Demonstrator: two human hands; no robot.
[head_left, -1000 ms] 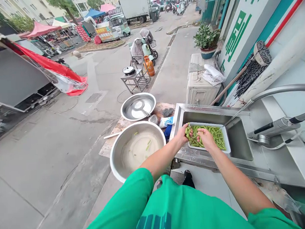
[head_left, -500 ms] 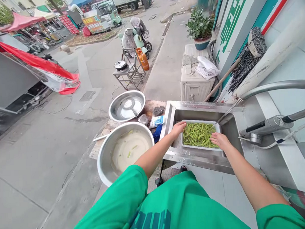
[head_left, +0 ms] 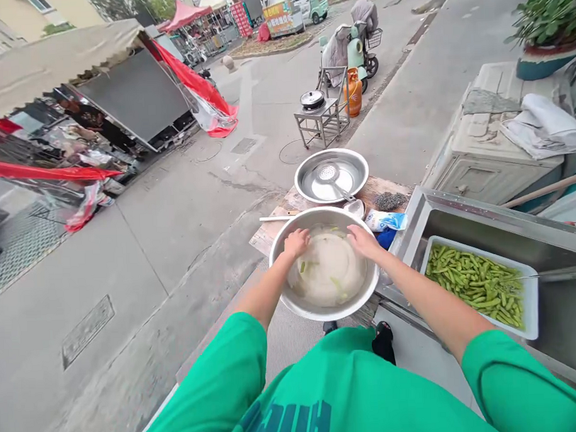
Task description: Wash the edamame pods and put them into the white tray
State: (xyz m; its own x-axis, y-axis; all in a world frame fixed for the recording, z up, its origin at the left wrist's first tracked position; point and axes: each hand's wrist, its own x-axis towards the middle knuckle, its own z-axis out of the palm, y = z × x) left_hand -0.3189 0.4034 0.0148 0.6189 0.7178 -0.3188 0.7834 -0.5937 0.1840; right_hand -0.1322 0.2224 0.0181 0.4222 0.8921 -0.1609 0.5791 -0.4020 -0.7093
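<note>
Head view, street-side wash station: a person in a green shirt leans over a large steel basin of cloudy water, both hands down inside it. Left hand rests at the near-left of the basin with fingers spread loosely over the water, holding nothing that can be seen; right hand lies at the far-right inner wall, fingers bent and relaxed, also with nothing visibly in its grasp. A few green bean pieces float in the water between and below the hands.

The basin sits on a worn wooden counter at the pavement's edge. Just behind it stands a second steel basin with a skimmer ladle lying inside, and beside that a dark scouring pad and a blue-and-white packet. To the right (a step away from the basin) a steel sink holds a white tray heaped with green beans.

Beyond lie grey paving, a metal stand with a lidded pot, an orange gas cylinder, a parked scooter and market awnings.
</note>
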